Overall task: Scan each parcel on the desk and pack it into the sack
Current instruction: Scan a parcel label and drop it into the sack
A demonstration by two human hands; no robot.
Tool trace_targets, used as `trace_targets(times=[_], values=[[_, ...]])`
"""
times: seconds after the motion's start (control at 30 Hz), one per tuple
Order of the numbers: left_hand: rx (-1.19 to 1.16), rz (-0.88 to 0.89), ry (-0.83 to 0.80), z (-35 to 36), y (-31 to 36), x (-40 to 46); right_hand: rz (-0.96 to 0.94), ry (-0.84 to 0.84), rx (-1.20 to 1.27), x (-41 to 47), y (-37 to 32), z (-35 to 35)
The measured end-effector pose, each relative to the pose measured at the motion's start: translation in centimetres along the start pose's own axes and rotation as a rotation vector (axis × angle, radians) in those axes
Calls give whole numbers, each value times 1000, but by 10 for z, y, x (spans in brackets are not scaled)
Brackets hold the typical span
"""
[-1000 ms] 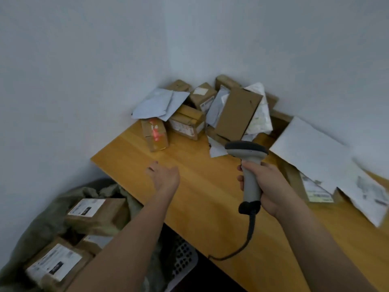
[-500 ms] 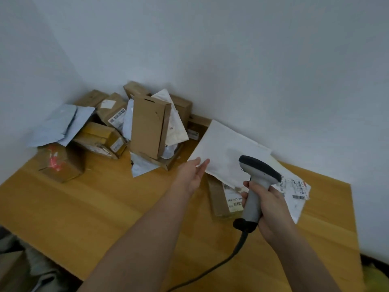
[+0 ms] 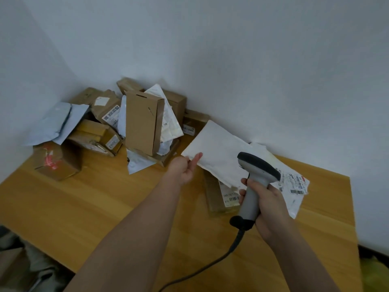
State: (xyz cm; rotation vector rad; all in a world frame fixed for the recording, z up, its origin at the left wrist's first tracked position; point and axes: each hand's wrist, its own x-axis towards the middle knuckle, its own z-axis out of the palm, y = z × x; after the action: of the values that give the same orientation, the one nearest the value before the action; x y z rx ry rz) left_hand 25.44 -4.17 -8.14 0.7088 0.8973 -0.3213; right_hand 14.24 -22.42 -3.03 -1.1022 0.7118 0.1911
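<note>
A flat white mailer (image 3: 219, 148) lies tilted on other parcels at the back right of the wooden desk (image 3: 84, 207). My left hand (image 3: 185, 169) pinches its near left corner, thumb on top. My right hand (image 3: 265, 203) grips a grey barcode scanner (image 3: 254, 175) by its handle, head over the mailer's near edge, cable trailing toward me. Under the mailer sit a brown box (image 3: 212, 197) with a label and a white labelled bag (image 3: 294, 188). The sack (image 3: 40, 262) shows only as grey fabric at the lower left, below the desk edge.
A heap of parcels fills the desk's back left corner: an upright flat carton (image 3: 143, 123), a box with red marks (image 3: 56, 161), grey poly mailers (image 3: 56, 123), several taped boxes. White walls close in behind and left. Something yellow-green (image 3: 374, 275) lies beyond the desk's right edge.
My view swung right from the sack to the desk. My left hand reached across to the white mailer and closed on its corner. The scanner stayed in my right hand.
</note>
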Motion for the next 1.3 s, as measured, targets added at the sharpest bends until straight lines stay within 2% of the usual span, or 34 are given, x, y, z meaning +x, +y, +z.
trace_targets(times=[0.2,0.37,0.5,0.57,0.7,0.77,0.87,1.03,1.1,1.23,1.3], values=[[-89,173,-117,-17,13,-35,-71,18,79,-32,-3,-6],[-42,345,-215,-51,30,-88,-125,126,222,-70,2,-5],[52,421,-208,-93,36,-128,-153,191,293,-98,12,0],[139,392,-166,-117,31,-135,-147,183,283,-109,18,4],[713,251,69,-172,-1,-123,-47,74,110,-125,36,9],[825,206,109,-199,-22,-114,26,25,-50,-129,47,11],[836,153,202,-224,-50,-107,147,-17,-198,-135,62,16],[749,117,397,-242,-70,-95,231,-71,-306,-130,75,18],[708,67,393,-245,-74,-92,237,-96,-350,-124,73,19],[629,-8,250,-250,-88,-84,215,-174,-397,-116,67,19],[597,-13,236,-248,-97,-82,207,-211,-418,-114,64,18]])
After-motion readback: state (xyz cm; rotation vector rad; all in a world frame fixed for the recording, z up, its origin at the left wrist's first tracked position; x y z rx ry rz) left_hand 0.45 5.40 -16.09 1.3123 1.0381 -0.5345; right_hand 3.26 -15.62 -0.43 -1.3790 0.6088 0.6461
